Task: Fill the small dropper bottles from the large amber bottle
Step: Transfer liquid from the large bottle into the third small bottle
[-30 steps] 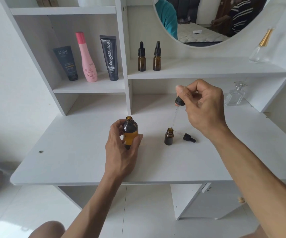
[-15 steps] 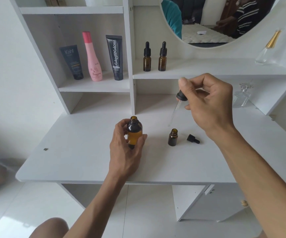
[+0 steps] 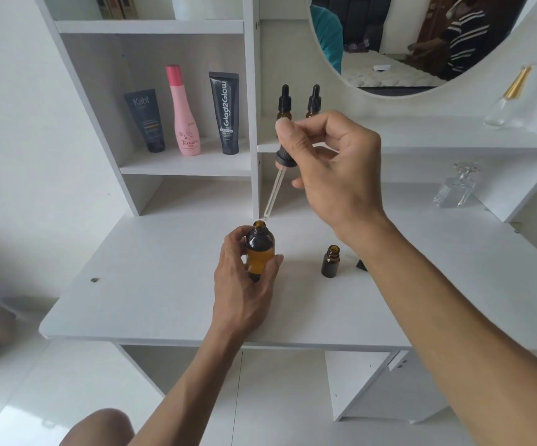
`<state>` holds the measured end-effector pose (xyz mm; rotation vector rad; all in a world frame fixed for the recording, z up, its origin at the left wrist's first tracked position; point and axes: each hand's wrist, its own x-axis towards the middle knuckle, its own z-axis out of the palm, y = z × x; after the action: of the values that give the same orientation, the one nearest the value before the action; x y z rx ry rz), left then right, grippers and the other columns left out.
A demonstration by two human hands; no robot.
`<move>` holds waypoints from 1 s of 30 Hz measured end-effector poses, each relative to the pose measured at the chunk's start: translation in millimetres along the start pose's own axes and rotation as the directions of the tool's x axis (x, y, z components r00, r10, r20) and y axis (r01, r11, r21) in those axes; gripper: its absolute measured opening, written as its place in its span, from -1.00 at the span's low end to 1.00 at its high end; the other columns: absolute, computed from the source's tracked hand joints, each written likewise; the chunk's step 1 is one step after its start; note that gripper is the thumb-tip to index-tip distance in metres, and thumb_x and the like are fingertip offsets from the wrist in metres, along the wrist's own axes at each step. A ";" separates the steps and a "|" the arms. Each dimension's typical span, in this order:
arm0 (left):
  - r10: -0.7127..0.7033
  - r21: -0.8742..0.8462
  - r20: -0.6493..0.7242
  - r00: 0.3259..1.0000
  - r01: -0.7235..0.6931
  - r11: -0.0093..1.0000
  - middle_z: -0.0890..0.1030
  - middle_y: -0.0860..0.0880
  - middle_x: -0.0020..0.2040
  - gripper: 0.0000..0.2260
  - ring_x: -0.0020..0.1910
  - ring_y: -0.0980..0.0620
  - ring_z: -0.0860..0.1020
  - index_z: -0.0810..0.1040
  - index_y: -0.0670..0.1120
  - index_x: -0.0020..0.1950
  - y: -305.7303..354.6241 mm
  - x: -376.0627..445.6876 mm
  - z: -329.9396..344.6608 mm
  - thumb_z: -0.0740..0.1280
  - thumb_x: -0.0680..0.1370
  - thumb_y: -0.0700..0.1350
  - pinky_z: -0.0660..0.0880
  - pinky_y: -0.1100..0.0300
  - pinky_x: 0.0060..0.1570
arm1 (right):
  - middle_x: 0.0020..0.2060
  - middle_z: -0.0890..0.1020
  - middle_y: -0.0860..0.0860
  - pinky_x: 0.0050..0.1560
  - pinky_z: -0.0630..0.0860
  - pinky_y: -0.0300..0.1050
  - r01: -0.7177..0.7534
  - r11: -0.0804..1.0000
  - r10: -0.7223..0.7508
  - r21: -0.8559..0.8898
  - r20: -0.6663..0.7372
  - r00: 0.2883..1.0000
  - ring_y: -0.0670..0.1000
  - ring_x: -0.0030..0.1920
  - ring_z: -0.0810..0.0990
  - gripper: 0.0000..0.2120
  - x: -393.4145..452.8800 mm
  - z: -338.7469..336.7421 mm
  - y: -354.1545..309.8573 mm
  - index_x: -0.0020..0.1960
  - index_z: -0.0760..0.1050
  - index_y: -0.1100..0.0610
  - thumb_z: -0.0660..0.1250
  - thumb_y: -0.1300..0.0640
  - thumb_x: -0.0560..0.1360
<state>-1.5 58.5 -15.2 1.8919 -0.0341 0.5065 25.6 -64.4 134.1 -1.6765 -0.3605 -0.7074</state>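
Note:
My left hand (image 3: 244, 284) grips the large amber bottle (image 3: 260, 249), which stands upright and uncapped on the white desk (image 3: 132, 300). My right hand (image 3: 334, 169) pinches the black bulb of a dropper (image 3: 276, 181); its glass tube slants down-left, with the tip just above and beside the large bottle's mouth. A small open dropper bottle (image 3: 330, 261) stands on the desk to the right. Its black cap (image 3: 361, 264) lies behind my right forearm, mostly hidden. Two capped small dropper bottles (image 3: 284, 103) stand on the middle shelf, partly behind my right hand.
A dark Kahf tube (image 3: 146, 120), a pink bottle (image 3: 183, 112) and a black Glad2Glow tube (image 3: 226, 112) stand on the left shelf. Clear glass perfume bottles (image 3: 457, 188) sit at right. A round mirror (image 3: 405, 43) hangs above. The shelf divider (image 3: 254, 123) rises behind the bottle.
My right hand has carried the dropper leftward from above the small bottle to the mouth of the large amber bottle. My left hand keeps holding the large bottle.

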 end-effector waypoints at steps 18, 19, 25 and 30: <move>0.015 0.003 0.003 1.000 -0.015 1.000 0.55 0.11 0.17 -0.54 0.14 0.17 0.52 0.34 0.13 0.30 -4.3 1.2 1.3 0.47 0.49 -0.03 0.57 0.03 0.02 | -0.22 0.73 0.02 -0.18 0.67 0.00 -0.041 0.989 0.065 -0.142 0.171 0.983 0.01 -0.18 0.72 -0.82 -0.5 19.3 21.2 -0.07 0.65 0.18 0.41 0.06 0.57; 0.014 0.003 0.003 1.000 -0.014 1.000 0.55 0.11 0.17 -0.54 0.14 0.17 0.52 0.34 0.13 0.30 -5.2 1.2 1.3 0.47 0.49 -0.03 0.57 0.03 0.02 | -0.22 0.73 0.03 -0.20 0.66 -0.09 -0.041 0.989 0.067 -0.142 0.181 0.981 -0.01 -0.19 0.72 -0.81 -1.8 20.4 23.5 -0.08 0.65 0.19 0.40 0.07 0.58; 0.024 -0.001 0.001 1.000 -0.024 1.000 0.54 0.10 0.18 -0.54 0.13 0.07 0.55 0.34 0.14 0.30 -8.0 2.1 2.3 0.47 0.48 -0.01 0.59 -0.05 -0.01 | -0.25 0.72 0.03 -0.08 0.67 0.09 -0.041 0.988 0.073 -0.147 0.217 0.973 0.00 -0.23 0.71 -0.75 -8.7 23.0 34.8 -0.11 0.63 0.26 0.36 0.07 0.60; 0.029 -0.001 0.005 1.000 -0.029 1.000 0.54 0.10 0.18 -0.54 0.14 0.08 0.55 0.34 0.12 0.30 -8.0 2.5 2.9 0.47 0.49 -0.02 0.59 -0.04 0.00 | -0.28 0.72 0.02 -0.11 0.66 0.06 -0.045 0.981 0.086 -0.186 0.221 0.972 -0.05 -0.27 0.71 -0.75 -14.8 22.5 35.6 -0.14 0.63 0.24 0.40 0.05 0.57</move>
<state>3.7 59.4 -22.2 1.8935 -0.0649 0.5214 41.1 -48.9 95.2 -1.9403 -0.4100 -0.5110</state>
